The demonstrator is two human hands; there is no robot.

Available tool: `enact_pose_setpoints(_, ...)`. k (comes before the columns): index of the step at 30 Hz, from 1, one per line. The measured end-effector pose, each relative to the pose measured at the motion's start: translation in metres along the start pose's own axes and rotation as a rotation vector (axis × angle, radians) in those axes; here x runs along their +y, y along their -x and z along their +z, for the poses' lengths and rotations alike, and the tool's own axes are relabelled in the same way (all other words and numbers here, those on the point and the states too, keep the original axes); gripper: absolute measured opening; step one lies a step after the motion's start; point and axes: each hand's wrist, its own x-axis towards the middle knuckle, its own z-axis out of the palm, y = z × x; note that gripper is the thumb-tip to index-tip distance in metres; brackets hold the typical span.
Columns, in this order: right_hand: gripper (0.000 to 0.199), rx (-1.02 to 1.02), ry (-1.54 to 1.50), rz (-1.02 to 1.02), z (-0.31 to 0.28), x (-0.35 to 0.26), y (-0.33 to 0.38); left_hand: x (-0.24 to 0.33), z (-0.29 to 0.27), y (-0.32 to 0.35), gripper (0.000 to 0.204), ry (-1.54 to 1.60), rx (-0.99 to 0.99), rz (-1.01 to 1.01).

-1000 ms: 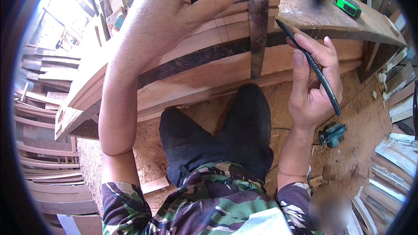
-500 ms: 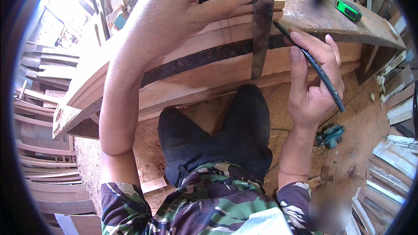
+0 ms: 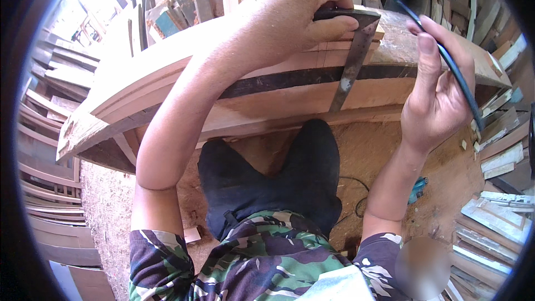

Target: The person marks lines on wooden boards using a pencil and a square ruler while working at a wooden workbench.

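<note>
Left hand [image 3: 284, 19] clamps the stiff steel try square [image 3: 351, 61] by its stock against the wooden workpiece [image 3: 267, 97]; right hand [image 3: 437, 97] grips a light pencil [image 3: 446, 58].

Wooden bench [image 3: 111, 92] runs from left of frame to upper right, top pale, edge curved by lens. Plank [image 3: 290, 92] lies along it, dark stripe [image 3: 278, 79] down its length. Steel square [image 3: 352, 61] rests on plank at upper centre, blade crossing stripe. Below, floor [image 3: 446, 173] covered in sawdust, lower centre to right; blue tool [image 3: 417, 188] and thin cable [image 3: 356, 189] lie on it. Boards [image 3: 496, 228] heaped on floor at lower right.
</note>
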Motion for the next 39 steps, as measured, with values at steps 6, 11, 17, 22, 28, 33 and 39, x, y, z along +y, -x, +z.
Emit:
enact_pose_setpoints(6, 0.030, -0.001, 0.057, 0.160, -0.011, -0.020, 0.061, 0.038, 0.015, 0.031, 0.024, 0.002, 0.185, 0.105)
enact_pose_setpoints(11, 0.035, -0.067, 0.090, 0.322, -0.004, -0.051, 0.116, 0.046, 0.020, 0.068, 0.032, 0.022, 0.053, 0.093)
enact_pose_setpoints(17, 0.033, 0.057, 0.024, 0.567, -0.021, -0.056, 0.130, 0.012, -0.047, 0.089, 0.071, -0.277, 0.057, 0.001)
enact_pose_setpoints(22, 0.028, 0.175, -0.057, 0.620, -0.022, -0.057, 0.117, -0.014, -0.061, 0.096, 0.087, -0.346, -0.092, -0.190)
enact_pose_setpoints(28, 0.026, 0.218, -0.051, 0.648, -0.029, -0.056, 0.113, -0.015, -0.065, 0.090, 0.089, -0.301, -0.214, -0.251)
enact_pose_setpoints(33, 0.026, 0.262, -0.002, 0.582, -0.033, -0.052, 0.113, -0.010, -0.093, 0.088, 0.060, -0.263, -0.232, -0.163)
enact_pose_setpoints(39, 0.027, 0.273, 0.013, 0.627, -0.031, -0.057, 0.107, -0.020, -0.112, 0.070, 0.049, -0.299, -0.285, -0.284)
